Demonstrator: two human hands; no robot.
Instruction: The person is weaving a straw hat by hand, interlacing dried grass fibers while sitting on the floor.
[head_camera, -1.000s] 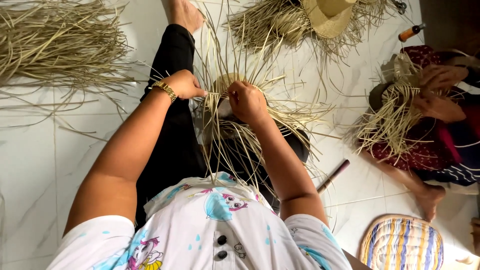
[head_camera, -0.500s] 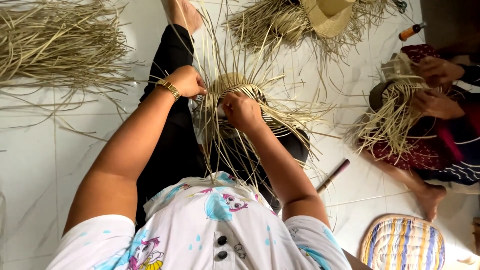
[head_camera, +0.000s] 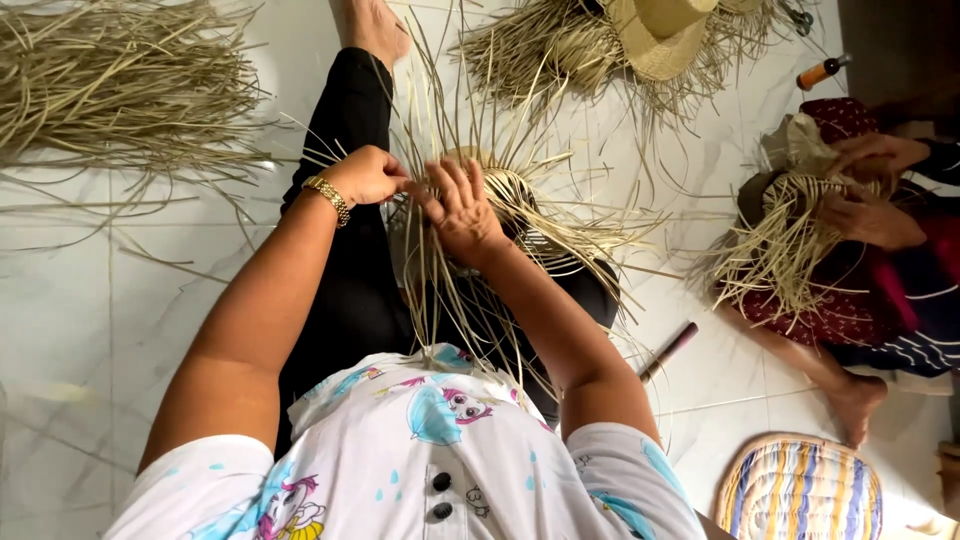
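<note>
A half-woven straw hat (head_camera: 520, 200) rests on my lap, with long loose straw strands fanning out all around it. My left hand (head_camera: 365, 175), with a gold bracelet at the wrist, is closed on a few strands at the hat's left side. My right hand (head_camera: 460, 210) lies on top of the weave with its fingers spread, pressing and pinching strands. The hat's crown is mostly hidden under my right hand.
A heap of loose straw (head_camera: 110, 90) lies at the upper left on the white tiled floor. A finished straw hat (head_camera: 655, 35) sits on more straw at the top. Another person (head_camera: 860, 220) weaves at the right. A dark stick (head_camera: 668, 350) and a striped woven mat (head_camera: 800, 490) lie nearby.
My right hand has shifted left across the hat towards my left hand and its fingers have spread out. My left hand stays at the hat's left edge.
</note>
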